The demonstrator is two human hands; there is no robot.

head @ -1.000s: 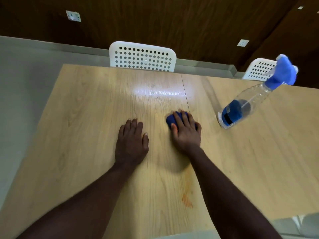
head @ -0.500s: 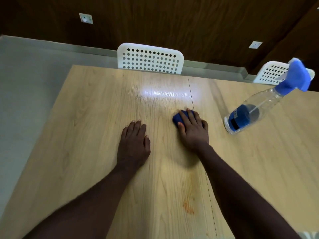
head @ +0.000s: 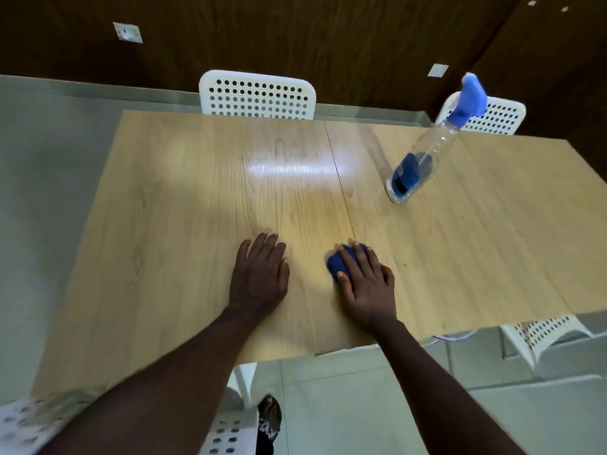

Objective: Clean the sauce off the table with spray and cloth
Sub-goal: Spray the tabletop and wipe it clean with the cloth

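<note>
Wiping with the blue cloth under the right hand, left hand braced beside it

Right hand [head: 366,285] lies on the cloth [head: 337,262], fingers fairly straight and pressing down, thumb against its near-left side; only the cloth's far-left part shows past the fingertips; left hand [head: 259,274] rests flat and empty on the table [head: 170,224], just left of the right, fingers relaxed; a faint orange tint [head: 331,305], too slight to be sure of, sits by the heel of the right hand, on the near side of the cloth; the wipe probably needs to pull back toward the table's near edge; the spray bottle [head: 423,162] stands well apart, beyond and to the right, nearer the right hand.
</note>
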